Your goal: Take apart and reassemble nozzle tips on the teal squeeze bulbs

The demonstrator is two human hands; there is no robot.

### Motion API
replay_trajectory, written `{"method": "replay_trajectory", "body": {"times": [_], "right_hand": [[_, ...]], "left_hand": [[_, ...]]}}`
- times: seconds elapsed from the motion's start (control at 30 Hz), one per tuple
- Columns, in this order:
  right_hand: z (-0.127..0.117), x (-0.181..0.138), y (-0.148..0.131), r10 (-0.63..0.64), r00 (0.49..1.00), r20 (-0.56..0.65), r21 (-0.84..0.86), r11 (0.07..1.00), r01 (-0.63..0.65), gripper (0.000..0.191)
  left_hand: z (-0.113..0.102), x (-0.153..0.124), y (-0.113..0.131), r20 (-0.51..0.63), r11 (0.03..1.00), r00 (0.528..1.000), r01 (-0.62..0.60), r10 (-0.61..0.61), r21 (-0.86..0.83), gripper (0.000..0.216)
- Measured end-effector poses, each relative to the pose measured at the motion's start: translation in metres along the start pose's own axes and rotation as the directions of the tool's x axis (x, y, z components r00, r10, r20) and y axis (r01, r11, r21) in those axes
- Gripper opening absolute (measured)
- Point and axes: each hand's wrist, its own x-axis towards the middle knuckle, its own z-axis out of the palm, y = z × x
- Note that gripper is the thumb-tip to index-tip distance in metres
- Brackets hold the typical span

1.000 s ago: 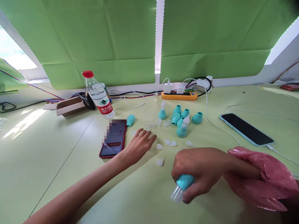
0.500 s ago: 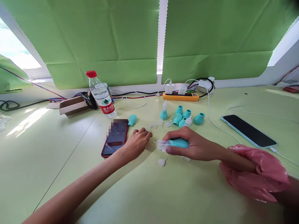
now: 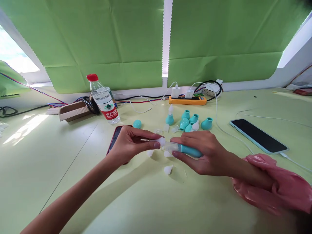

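My left hand (image 3: 130, 143) pinches a white soft nozzle tip (image 3: 161, 141) between thumb and fingers. My right hand (image 3: 206, 151) is closed around a teal squeeze bulb (image 3: 190, 150) fitted with a clear plastic tube (image 3: 172, 146). Tip and tube end meet between the hands; whether the tip is seated on the tube I cannot tell. On the table below lies a loose white tip (image 3: 168, 170), with more tips partly hidden behind the fingers. Several teal bulbs (image 3: 207, 123) lie beyond my right hand, and one bulb with a white tip (image 3: 170, 119) stands upright.
A phone (image 3: 114, 138) lies partly under my left hand; another phone (image 3: 258, 136) is charging at the right. A water bottle (image 3: 107, 105), an open cardboard box (image 3: 74, 111) and an orange power strip (image 3: 187, 100) line the back. A pink sleeve cover (image 3: 273, 185) surrounds my right forearm.
My left hand has lifted from the table with a white tip and moved right to the clear tube's end. My right hand still holds the bulb, at nearly the same place.
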Motion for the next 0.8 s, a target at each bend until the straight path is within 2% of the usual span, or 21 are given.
{"method": "replay_trajectory", "body": {"times": [0.17, 0.4, 0.5, 0.6, 0.73, 0.8], "right_hand": [[-0.001, -0.001, -0.004, 0.039, 0.999, 0.005, 0.01, 0.999, -0.039, 0.018], [-0.001, -0.003, -0.003, 0.013, 0.999, 0.031, -0.097, 0.995, -0.01, 0.021], [0.0, -0.001, -0.001, 0.027, 0.999, 0.025, 0.001, 1.0, -0.027, 0.018], [0.001, 0.001, -0.001, 0.072, 0.997, 0.034, 0.095, 0.993, -0.075, 0.016], [0.003, 0.002, -0.003, 0.209, 0.978, 0.016, 0.223, 0.953, -0.207, 0.015], [0.003, 0.003, -0.004, 0.288, 0.957, 0.044, 0.29, 0.913, -0.288, 0.016]], "left_hand": [[0.002, -0.006, 0.007, 0.029, 0.979, 0.994, -0.107, 0.103, 0.172, 0.014], [0.009, -0.009, 0.007, -0.011, 0.992, 1.0, -0.024, 0.025, 0.124, 0.013], [0.016, -0.009, 0.004, -0.099, 0.997, 0.995, 0.004, 0.004, 0.083, 0.014], [0.019, -0.008, 0.003, -0.134, 0.998, 0.99, 0.041, -0.035, 0.042, 0.015], [0.02, -0.009, -0.001, -0.129, 0.996, 0.989, 0.063, -0.07, -0.061, 0.013], [0.02, -0.01, -0.003, -0.134, 0.988, 0.988, 0.053, -0.072, -0.142, 0.011]]}}
